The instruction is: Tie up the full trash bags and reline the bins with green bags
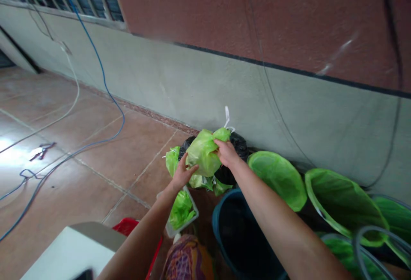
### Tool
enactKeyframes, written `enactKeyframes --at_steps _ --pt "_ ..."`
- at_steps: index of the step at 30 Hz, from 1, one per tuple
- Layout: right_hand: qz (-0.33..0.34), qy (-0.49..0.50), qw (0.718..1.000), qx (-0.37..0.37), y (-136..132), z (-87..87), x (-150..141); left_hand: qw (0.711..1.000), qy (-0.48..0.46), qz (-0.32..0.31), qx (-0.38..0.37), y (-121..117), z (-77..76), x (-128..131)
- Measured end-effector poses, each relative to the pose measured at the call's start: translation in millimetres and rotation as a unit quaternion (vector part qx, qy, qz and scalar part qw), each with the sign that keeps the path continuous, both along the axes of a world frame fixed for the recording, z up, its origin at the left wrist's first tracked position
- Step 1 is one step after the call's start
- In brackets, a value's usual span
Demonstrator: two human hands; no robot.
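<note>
A puffed-up light-green plastic bag (205, 155) with white ties at its top is held up between my two hands, in front of the wall. My right hand (227, 152) is closed on the gathered upper right part of the bag. At the bag's lower left, my left hand (185, 173) grips its side between thumb and fingers. Black bags (239, 143) and more green bags (172, 161) lie behind and below it on the floor. Nearer to me stands a translucent box (196, 215) with crumpled green bags (181, 209) inside.
A dark blue bucket (218, 228) stands under my right forearm. Green-lined bins (278, 177) line the wall (180, 87) to the right. A white-topped surface (69, 254) and a red object (126, 226) are at lower left. A blue cable (102, 72) crosses the tiled floor.
</note>
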State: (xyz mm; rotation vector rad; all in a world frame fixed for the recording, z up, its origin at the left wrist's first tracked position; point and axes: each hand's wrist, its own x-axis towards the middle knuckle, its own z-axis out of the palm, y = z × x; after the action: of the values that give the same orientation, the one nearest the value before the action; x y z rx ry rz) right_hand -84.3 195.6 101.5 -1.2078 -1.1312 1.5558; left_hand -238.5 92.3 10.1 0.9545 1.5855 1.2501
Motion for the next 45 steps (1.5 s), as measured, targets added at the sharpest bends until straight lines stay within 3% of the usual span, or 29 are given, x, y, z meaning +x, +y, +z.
enactKeyframes --at_steps 1,3,6,10,15,19,21,24,27,29,32,34,36,39,43,45 --pt "-0.005 -0.097 0.995 0.002 5 -21.3 1 0.999 0.028 -0.016 -0.031 7 -18.1 1" --pt "0.002 -0.295 0.955 0.037 10 -56.0 5 0.993 0.092 -0.05 -0.055 17 -46.5 4" --pt "0.013 -0.488 0.864 0.121 5 -85.2 5 0.977 0.18 -0.095 -0.067 30 -65.1 9" --pt "0.112 -0.571 0.783 0.221 -7 -107.7 -8 0.956 0.249 -0.128 -0.084 45 -67.8 13" --pt "0.239 -0.664 0.697 0.127 9 -153.0 -13 0.931 0.3 -0.176 -0.111 60 -84.7 14" --pt "0.277 -0.69 0.661 0.102 44 -182.7 -12 0.911 0.329 -0.215 -0.122 81 -100.8 6" --pt "0.287 -0.684 0.664 0.09 57 -189.6 -14 0.909 0.329 -0.225 -0.124 94 -105.3 0" --pt "0.28 -0.658 0.694 0.083 65 -188.3 -15 0.92 0.301 -0.231 -0.103 108 -107.0 -12" --pt "0.257 -0.613 0.737 0.122 61 -174.2 -13 0.946 0.254 -0.198 -0.04 107 -100.6 -26" --pt "0.236 -0.58 0.763 0.159 52 -159.4 -10 0.963 0.224 -0.151 -0.016 93 -91.6 -35" --pt "0.205 -0.532 0.797 0.199 30 -132.5 -2 0.973 0.212 -0.05 -0.071 55 -76.8 -42" --pt "0.191 -0.5 0.816 0.218 11 -113.2 6 0.966 0.222 0.041 -0.127 22 -71.2 -42" --pt "0.17 -0.468 0.836 0.229 -9 -94.4 19 0.952 0.237 0.083 -0.175 -14 -71.3 -37" --pt "0.105 -0.412 0.881 0.206 -45 -71.6 44 0.908 0.291 0.129 -0.271 -67 -79.8 -24" --pt "0.046 -0.342 0.933 0.104 -105 -57.6 76 0.83 0.282 0.191 -0.442 -123 -98.0 -9" --pt "0.066 -0.316 0.944 0.07 -135 -56.2 83 0.828 0.251 0.167 -0.474 -140 -106.4 -9"
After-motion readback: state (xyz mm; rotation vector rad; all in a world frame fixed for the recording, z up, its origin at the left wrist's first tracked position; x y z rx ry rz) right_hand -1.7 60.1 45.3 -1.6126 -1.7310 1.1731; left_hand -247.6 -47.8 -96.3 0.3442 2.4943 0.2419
